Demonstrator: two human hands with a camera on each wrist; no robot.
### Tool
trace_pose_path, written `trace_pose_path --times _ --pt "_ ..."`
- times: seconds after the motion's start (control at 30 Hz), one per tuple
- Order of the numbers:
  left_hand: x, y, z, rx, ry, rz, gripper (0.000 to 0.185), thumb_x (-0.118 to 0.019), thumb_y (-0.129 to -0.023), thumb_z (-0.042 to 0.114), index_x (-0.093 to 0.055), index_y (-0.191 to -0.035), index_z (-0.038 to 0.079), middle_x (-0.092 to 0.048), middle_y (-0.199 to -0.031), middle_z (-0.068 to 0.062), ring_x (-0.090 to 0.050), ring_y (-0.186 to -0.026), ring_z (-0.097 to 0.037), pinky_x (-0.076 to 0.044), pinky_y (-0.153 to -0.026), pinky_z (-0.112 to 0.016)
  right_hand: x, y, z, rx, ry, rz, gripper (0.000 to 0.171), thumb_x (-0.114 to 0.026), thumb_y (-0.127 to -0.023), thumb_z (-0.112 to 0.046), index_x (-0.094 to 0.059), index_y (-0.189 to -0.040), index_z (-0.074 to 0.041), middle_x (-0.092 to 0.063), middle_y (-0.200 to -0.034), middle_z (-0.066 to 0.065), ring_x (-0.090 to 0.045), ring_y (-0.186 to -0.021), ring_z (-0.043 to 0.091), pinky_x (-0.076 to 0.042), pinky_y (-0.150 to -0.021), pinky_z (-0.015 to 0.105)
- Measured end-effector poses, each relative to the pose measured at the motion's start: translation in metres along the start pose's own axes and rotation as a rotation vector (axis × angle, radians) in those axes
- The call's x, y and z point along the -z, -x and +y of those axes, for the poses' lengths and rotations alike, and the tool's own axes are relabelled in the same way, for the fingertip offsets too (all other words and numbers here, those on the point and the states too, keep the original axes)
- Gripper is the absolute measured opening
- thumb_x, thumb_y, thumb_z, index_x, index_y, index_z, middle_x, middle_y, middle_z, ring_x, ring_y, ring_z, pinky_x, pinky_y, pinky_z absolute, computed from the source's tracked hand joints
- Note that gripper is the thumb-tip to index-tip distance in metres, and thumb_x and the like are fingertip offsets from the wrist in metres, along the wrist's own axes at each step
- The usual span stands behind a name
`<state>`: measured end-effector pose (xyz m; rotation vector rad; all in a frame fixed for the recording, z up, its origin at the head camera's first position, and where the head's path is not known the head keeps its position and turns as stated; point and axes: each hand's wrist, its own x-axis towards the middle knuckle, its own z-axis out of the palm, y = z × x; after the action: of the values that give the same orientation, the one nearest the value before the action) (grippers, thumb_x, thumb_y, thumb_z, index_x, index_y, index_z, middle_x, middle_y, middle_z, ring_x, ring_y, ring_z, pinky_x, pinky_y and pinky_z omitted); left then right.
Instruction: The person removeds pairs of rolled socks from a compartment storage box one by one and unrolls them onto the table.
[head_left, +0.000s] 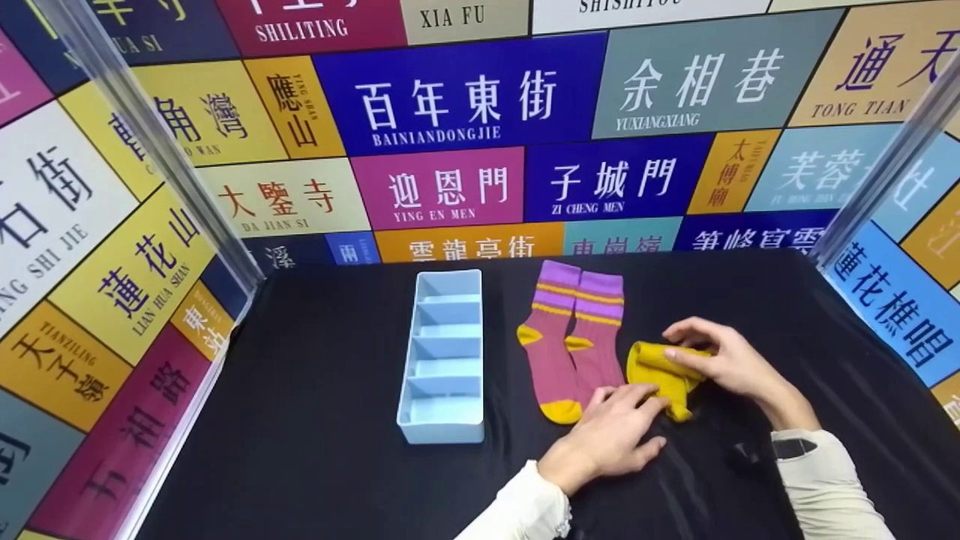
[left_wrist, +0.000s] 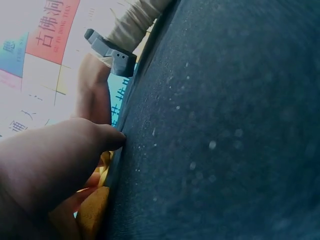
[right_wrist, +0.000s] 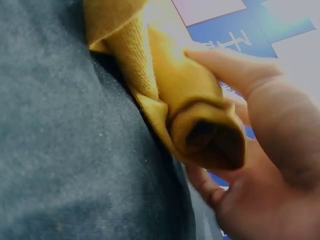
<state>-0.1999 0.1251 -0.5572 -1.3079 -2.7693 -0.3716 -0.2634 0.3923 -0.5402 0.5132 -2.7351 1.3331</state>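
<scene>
On the black cloth-covered table (head_left: 315, 420), near its middle and to the right of the divided tray, a mustard-yellow sock (head_left: 664, 375) lies partly rolled between the two hands. The right hand (head_left: 724, 364) curls over the rolled end from the far right side; the right wrist view shows the roll (right_wrist: 200, 127) cupped between its thumb and fingers, the open end of the roll facing the camera. The left hand (head_left: 611, 431) lies flat on the cloth on the near side, fingers stretched out and fairly straight, their tips touching the sock's lower edge and the toe of the pink pair; it grips nothing. In the left wrist view the thumb (left_wrist: 95, 137) presses against the dark cloth with yellow fabric just below it.

Just left of the yellow sock, touching it, a pair of pink socks (head_left: 570, 337) with purple cuffs, yellow stripes and yellow heels and toes lies flat, side by side, cuffs pointing away from the person.

Further left, apart from the socks, stands a pale blue plastic organiser tray (head_left: 444, 356), long and narrow, split into four compartments in a row. All four compartments hold nothing.
</scene>
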Motion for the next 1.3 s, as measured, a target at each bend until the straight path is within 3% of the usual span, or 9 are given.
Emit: trace_pose_path --times 0.17,0.33,0.47,0.6,0.7,0.9,1.03,1.2,1.3 --pt "0.0 0.0 0.0 -0.011 -0.002 0.018 0.051 -0.062 -0.107 0.049 -0.055 -0.155 0.031 -0.052 -0.16 0.009 -0.048 -0.15 -0.009 -0.04 -0.118 -0.035 -0.001 0.0 -0.001 0.011 0.034 0.036 0.014 -0.076 -0.103 -0.022 -0.081 -0.116 -0.018 -0.08 -0.109 0.005 -0.071 -0.089 0.014 -0.058 -0.079 0.017" --pt "0.001 0.0 0.001 -0.037 0.013 0.068 0.041 -0.063 -0.107 0.046 -0.063 -0.146 0.033 -0.059 -0.148 0.011 -0.054 -0.14 -0.008 -0.042 -0.11 -0.033 -0.002 0.001 0.003 -0.043 0.082 -0.019 0.026 -0.084 -0.097 -0.033 -0.081 -0.121 -0.026 -0.079 -0.116 0.001 -0.068 -0.093 0.014 -0.058 -0.079 0.02" --pt "0.002 0.001 0.002 -0.048 0.015 0.098 0.036 -0.065 -0.106 0.043 -0.067 -0.141 0.033 -0.061 -0.141 0.011 -0.056 -0.134 -0.008 -0.043 -0.102 -0.031 -0.005 -0.001 0.006 -0.02 0.159 0.064 0.034 -0.086 -0.094 -0.037 -0.079 -0.124 -0.022 -0.076 -0.121 0.002 -0.062 -0.098 0.012 -0.049 -0.084 0.014" --pt "0.001 0.002 0.002 -0.055 0.012 0.108 0.035 -0.066 -0.105 0.042 -0.068 -0.14 0.033 -0.062 -0.14 0.011 -0.057 -0.133 -0.008 -0.043 -0.099 -0.03 -0.008 -0.002 0.006 0.034 0.162 0.167 0.025 -0.087 -0.093 -0.029 -0.08 -0.114 -0.019 -0.075 -0.114 0.003 -0.061 -0.098 0.013 -0.043 -0.09 0.009" --pt "0.0 0.002 0.002 -0.059 0.012 0.105 0.036 -0.066 -0.105 0.042 -0.068 -0.14 0.033 -0.062 -0.141 0.011 -0.056 -0.134 -0.008 -0.043 -0.099 -0.03 -0.01 -0.001 0.009 0.055 0.164 0.168 0.019 -0.088 -0.092 -0.027 -0.081 -0.11 -0.021 -0.075 -0.11 0.001 -0.062 -0.1 0.014 -0.042 -0.094 0.009" --pt "-0.001 0.002 0.002 -0.057 0.039 0.089 0.035 -0.066 -0.106 0.041 -0.068 -0.14 0.033 -0.062 -0.141 0.011 -0.055 -0.136 -0.008 -0.043 -0.099 -0.03 -0.01 0.001 0.013 0.02 0.199 0.141 0.032 -0.089 -0.091 -0.035 -0.08 -0.118 -0.02 -0.074 -0.123 0.006 -0.063 -0.11 0.021 -0.038 -0.096 0.006" --pt "-0.001 0.001 0.0 -0.052 0.063 0.077 0.035 -0.065 -0.106 0.042 -0.068 -0.14 0.034 -0.061 -0.142 0.012 -0.055 -0.136 -0.007 -0.042 -0.099 -0.03 -0.01 -0.003 0.011 0.068 0.21 0.213 0.026 -0.087 -0.094 -0.027 -0.081 -0.115 -0.014 -0.073 -0.126 0.012 -0.064 -0.113 0.028 -0.038 -0.097 0.005" --pt "0.0 0.0 -0.002 -0.048 0.105 0.067 0.034 -0.065 -0.107 0.041 -0.068 -0.14 0.035 -0.062 -0.141 0.014 -0.054 -0.135 -0.006 -0.042 -0.099 -0.03 -0.013 -0.007 0.008 0.141 0.248 0.296 0.019 -0.086 -0.093 -0.012 -0.077 -0.109 -0.011 -0.072 -0.109 0.007 -0.062 -0.094 0.023 -0.045 -0.082 0.017" --pt "0.001 0.001 -0.003 -0.05 0.115 0.069 0.032 -0.065 -0.107 0.04 -0.069 -0.138 0.035 -0.063 -0.14 0.015 -0.055 -0.134 -0.005 -0.042 -0.1 -0.03 -0.015 -0.009 0.008 0.166 0.275 0.305 0.014 -0.083 -0.094 -0.006 -0.077 -0.105 -0.011 -0.073 -0.106 0.006 -0.062 -0.094 0.022 -0.044 -0.085 0.018"
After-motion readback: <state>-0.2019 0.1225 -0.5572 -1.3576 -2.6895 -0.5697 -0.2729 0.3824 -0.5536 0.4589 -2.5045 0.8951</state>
